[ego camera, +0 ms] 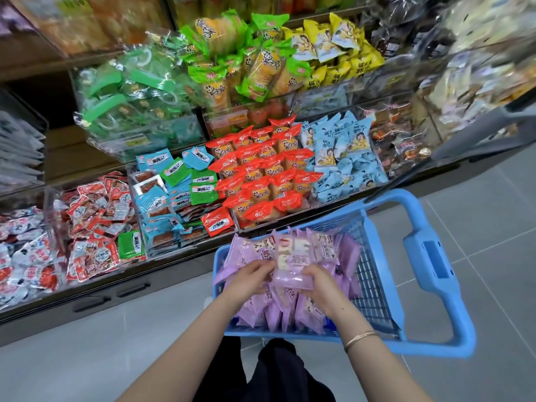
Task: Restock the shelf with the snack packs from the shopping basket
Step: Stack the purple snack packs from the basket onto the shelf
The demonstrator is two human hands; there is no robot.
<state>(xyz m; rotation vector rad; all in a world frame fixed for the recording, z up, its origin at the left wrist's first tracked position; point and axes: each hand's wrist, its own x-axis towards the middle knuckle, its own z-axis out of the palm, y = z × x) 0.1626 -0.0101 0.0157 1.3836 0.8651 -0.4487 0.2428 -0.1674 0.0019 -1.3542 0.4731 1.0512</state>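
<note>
A blue plastic shopping basket stands on the floor in front of the shelf, filled with several purple snack packs. Both my hands are down inside it. My left hand and my right hand grip the two sides of a small stack of purple packs, held just above the pile. The shelf runs across the upper half of the head view, its clear bins full of other snacks.
Clear bins hold red packs, light blue packs, blue and green flat packs, and red-white packs. Green and yellow packs fill the tier above. The basket's handle sticks out to the right. Grey tiled floor lies below.
</note>
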